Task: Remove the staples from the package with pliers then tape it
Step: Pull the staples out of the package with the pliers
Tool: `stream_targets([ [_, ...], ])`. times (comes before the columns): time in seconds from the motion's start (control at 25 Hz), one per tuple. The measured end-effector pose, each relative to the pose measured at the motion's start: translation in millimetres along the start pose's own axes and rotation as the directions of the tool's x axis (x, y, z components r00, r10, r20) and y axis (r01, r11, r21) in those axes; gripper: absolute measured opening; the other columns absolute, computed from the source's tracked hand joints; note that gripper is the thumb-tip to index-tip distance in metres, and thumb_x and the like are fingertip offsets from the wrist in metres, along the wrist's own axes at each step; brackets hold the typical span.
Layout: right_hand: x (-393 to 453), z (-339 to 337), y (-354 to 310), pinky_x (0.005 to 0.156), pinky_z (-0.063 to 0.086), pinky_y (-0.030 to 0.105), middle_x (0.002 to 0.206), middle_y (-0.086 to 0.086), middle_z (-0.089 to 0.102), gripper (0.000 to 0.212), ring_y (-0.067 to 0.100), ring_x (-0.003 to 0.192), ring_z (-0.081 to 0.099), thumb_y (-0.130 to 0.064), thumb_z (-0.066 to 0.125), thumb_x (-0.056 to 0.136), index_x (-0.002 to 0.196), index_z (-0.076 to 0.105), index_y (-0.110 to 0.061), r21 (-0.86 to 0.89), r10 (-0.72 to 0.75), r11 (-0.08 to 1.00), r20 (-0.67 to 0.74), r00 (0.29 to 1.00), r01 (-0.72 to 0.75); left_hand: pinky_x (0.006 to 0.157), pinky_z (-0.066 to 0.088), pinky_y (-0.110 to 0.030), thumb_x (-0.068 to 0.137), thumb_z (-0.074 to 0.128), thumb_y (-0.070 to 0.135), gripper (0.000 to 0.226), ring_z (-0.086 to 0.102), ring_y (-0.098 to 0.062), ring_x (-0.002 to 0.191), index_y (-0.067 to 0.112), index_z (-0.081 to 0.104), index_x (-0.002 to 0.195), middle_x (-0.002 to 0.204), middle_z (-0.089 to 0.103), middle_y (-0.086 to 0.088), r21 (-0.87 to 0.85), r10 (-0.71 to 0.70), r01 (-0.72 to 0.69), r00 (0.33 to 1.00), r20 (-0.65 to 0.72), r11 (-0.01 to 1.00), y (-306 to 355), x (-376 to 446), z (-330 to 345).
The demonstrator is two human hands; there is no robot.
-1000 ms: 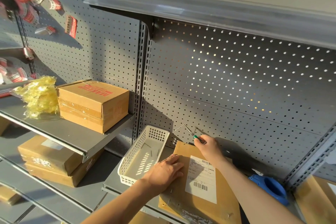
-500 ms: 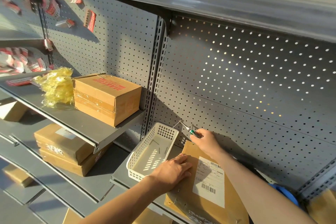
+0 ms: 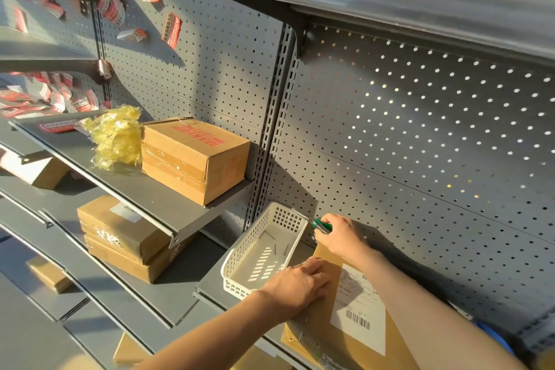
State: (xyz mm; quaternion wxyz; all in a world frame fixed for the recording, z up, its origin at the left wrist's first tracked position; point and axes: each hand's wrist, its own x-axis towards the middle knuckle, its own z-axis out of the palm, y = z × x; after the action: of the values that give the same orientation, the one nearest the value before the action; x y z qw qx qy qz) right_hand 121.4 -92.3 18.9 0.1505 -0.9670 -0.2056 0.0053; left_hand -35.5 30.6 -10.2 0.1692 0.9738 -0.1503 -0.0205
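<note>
A flat brown package (image 3: 333,333) with a white shipping label (image 3: 359,306) lies on the grey shelf at lower right. Staples show along its near left edge. My left hand (image 3: 295,287) presses flat on its left side. My right hand (image 3: 338,234) grips green-handled pliers (image 3: 321,225) at the package's far end, their thin jaws reaching over the rim of a white plastic basket (image 3: 237,279). Several pulled staples lie on the basket's floor. A blue tape dispenser (image 3: 495,336) peeks out behind my right forearm.
A grey pegboard wall (image 3: 420,144) stands right behind the package. On the higher shelf to the left sit a cardboard box (image 3: 192,159) and crumpled yellow plastic (image 3: 115,135). Stacked brown parcels (image 3: 120,237) lie below. Red-and-white labels hang at upper left.
My right hand has carried the pliers leftward from the package's far end to the basket's rim. The camera has turned left. My left hand stays on the package.
</note>
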Motion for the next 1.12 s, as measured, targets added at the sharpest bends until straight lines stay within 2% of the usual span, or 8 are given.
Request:
stream_targets([
  [0.12,1.4,-0.1,-4.9,0.076,0.046,0.031,0.115,-0.004,0.061,0.028,0.017,0.098,0.056,-0.051,0.058,0.096,0.118,0.057,-0.034,-0.097,-0.044,0.994,0.017,0.999,0.045,0.114,0.038,-0.045,0.105,0.037,0.047,0.042,0.038,-0.034,0.142,0.027,0.044,0.141,0.163,0.021,-0.007,-0.005,0.001,-0.001,1.000,0.001,1.000,-1.4,0.8,2.5],
  [0.24,1.3,1.2,-8.0,0.087,0.047,0.034,0.119,-0.003,0.060,0.028,0.017,0.101,0.051,-0.049,0.057,0.098,0.120,0.057,-0.032,-0.128,-0.071,0.989,0.015,0.997,0.073,0.114,0.039,-0.045,0.105,0.036,0.047,0.042,0.040,-0.034,0.141,0.028,0.044,0.141,0.162,0.022,-0.007,-0.005,-0.003,0.003,1.000,0.001,1.000,-0.7,-0.3,1.7],
  [0.36,1.3,0.5,-10.3,0.092,0.047,0.035,0.120,-0.004,0.059,0.027,0.016,0.102,0.051,-0.047,0.057,0.099,0.121,0.057,-0.031,-0.134,-0.102,0.986,0.001,0.995,0.101,0.114,0.038,-0.045,0.105,0.037,0.046,0.042,0.040,-0.033,0.141,0.027,0.044,0.142,0.163,0.022,-0.006,-0.013,-0.014,0.014,1.000,0.001,1.000,1.6,-2.2,-2.2],
  [0.68,1.0,-0.2,-7.3,0.081,0.043,0.029,0.119,-0.005,0.061,0.028,0.014,0.100,0.054,-0.048,0.059,0.098,0.119,0.058,-0.030,-0.130,-0.128,0.984,-0.007,0.992,0.126,0.111,0.041,-0.047,0.104,0.037,0.047,0.039,0.045,-0.034,0.137,0.028,0.046,0.137,0.160,0.024,-0.006,-0.015,-0.007,0.007,1.000,0.001,1.000,0.0,-0.7,1.6],
  [0.88,1.3,0.0,-4.6,0.092,0.051,0.035,0.122,-0.007,0.057,0.034,0.014,0.107,0.055,-0.050,0.059,0.097,0.124,0.058,-0.030,-0.088,-0.093,0.992,-0.026,0.995,0.090,0.109,0.043,-0.044,0.104,0.037,0.045,0.038,0.049,-0.033,0.132,0.026,0.048,0.136,0.160,0.023,-0.005,0.001,-0.002,0.002,1.000,0.006,1.000,-0.1,0.8,0.8],
  [1.12,-0.9,-5.5,-1.5,0.089,0.049,0.032,0.121,-0.006,0.059,0.034,0.014,0.105,0.055,-0.048,0.062,0.096,0.124,0.061,-0.028,-0.084,-0.070,0.994,-0.065,0.995,0.064,0.110,0.043,-0.046,0.104,0.035,0.048,0.040,0.045,-0.032,0.136,0.027,0.047,0.134,0.160,0.024,-0.006,0.004,0.003,-0.003,1.000,-0.003,1.000,-3.0,1.7,5.5],
])
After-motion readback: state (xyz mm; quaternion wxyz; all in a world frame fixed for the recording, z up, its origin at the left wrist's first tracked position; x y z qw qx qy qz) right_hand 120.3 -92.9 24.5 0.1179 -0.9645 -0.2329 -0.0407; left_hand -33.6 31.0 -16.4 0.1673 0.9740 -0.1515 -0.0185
